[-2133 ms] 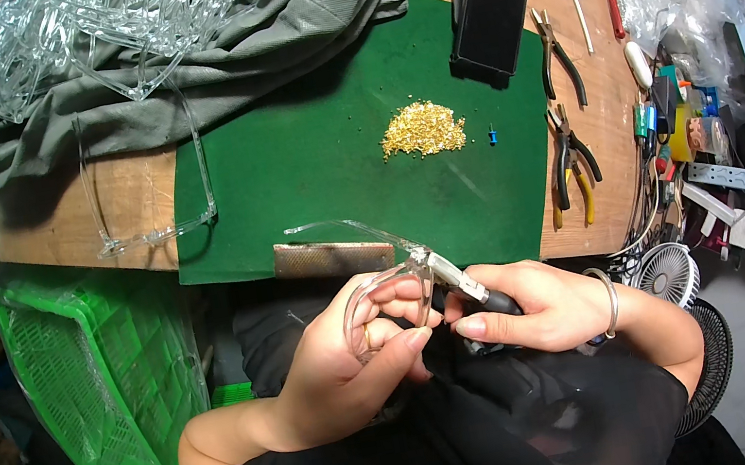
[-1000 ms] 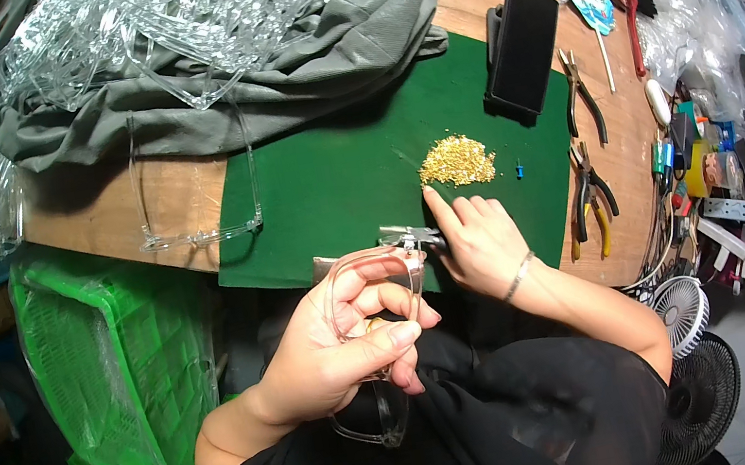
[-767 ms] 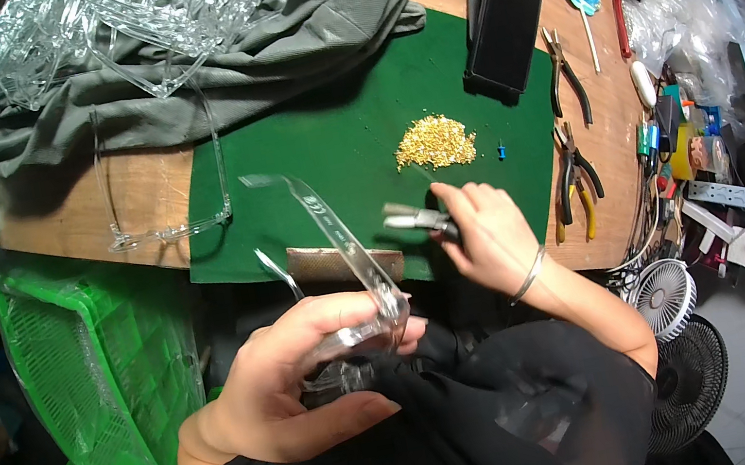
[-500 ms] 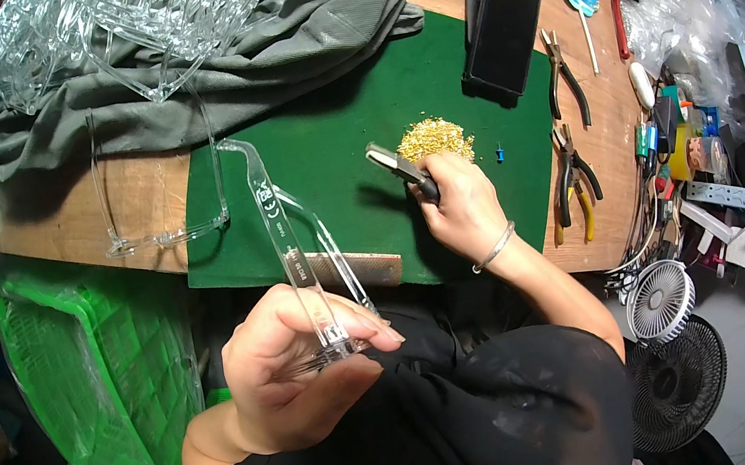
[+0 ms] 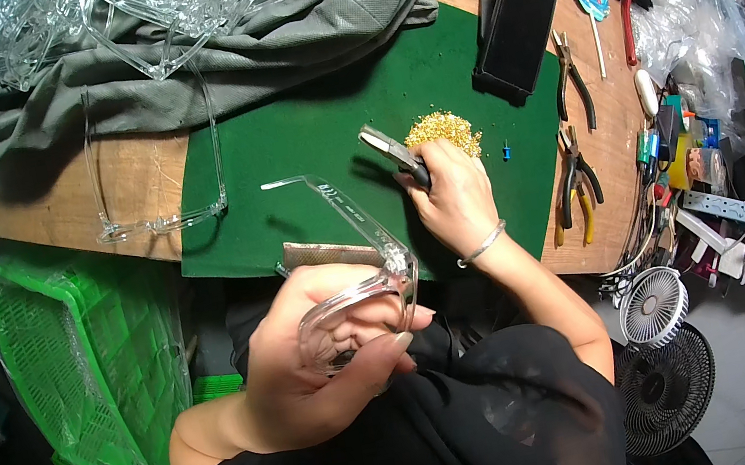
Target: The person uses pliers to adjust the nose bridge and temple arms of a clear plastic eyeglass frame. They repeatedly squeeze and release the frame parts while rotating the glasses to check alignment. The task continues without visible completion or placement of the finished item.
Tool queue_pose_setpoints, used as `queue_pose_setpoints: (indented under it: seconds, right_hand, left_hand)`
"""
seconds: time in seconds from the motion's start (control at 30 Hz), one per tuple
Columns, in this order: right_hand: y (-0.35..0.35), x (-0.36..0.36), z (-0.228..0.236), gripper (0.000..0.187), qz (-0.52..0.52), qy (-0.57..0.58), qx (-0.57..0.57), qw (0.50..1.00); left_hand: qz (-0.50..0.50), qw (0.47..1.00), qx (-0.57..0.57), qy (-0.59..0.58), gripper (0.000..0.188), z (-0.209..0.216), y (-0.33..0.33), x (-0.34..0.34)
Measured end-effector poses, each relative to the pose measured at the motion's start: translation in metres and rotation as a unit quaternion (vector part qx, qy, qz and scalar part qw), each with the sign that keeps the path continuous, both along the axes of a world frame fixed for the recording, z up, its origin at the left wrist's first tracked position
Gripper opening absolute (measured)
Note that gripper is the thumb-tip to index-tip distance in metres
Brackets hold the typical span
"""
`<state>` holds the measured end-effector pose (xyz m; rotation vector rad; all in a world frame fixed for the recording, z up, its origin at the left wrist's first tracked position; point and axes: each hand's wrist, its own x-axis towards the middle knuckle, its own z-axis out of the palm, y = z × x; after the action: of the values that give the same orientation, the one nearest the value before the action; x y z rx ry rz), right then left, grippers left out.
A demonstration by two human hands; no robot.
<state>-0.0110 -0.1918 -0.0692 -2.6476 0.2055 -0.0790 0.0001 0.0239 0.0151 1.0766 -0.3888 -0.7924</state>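
My left hand (image 5: 314, 355) is closed around a clear plastic eyeglass frame (image 5: 354, 211), gripping it by the front, with one temple arm reaching up and away over the green mat (image 5: 278, 140). On the mat, my right hand (image 5: 452, 190) wraps the dark handles of a pair of pliers (image 5: 389, 145); their flat metal jaws point up and left. Just beyond the right hand lies a heap of small gold-coloured metal pieces (image 5: 442, 130). A second clear eyeglass frame (image 5: 164, 224) rests at the left of the mat, partly on the wood.
Many clear frames (image 5: 150, 23) are piled on a grey cloth (image 5: 328, 28) at the back left. A black phone (image 5: 518, 29), two more pliers (image 5: 574, 85) (image 5: 573, 184) and a small blue piece (image 5: 506, 151) lie to the right. Green crates (image 5: 90, 368) stand at left, fans (image 5: 653, 308) at right.
My left hand has turned the eyeglass frame, so its front rim now shows and the temple arm slants up to the left. The right hand with the pliers has barely moved.
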Motion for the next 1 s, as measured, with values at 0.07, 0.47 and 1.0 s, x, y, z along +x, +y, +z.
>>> queue_pose_setpoints:
  seconds: [0.07, 0.47, 1.0]
  right_hand:
    - [0.003, 0.004, -0.002, 0.015, -0.008, -0.028, -0.021, 0.999]
    - [0.005, -0.025, 0.078, 0.011, 0.064, -0.113, 0.34, 0.931]
    - [0.014, -0.028, 0.07, 0.014, 0.184, -0.293, 0.322, 0.881]
  left_hand:
    - [0.0, 1.0, 0.005, -0.014, 0.041, 0.002, -0.005, -0.002]
    - [-0.063, 0.97, 0.05, 0.228, 0.044, 0.018, -0.017, -0.001]
    - [-0.138, 0.969, 0.028, 0.203, 0.042, 0.014, -0.015, -0.006]
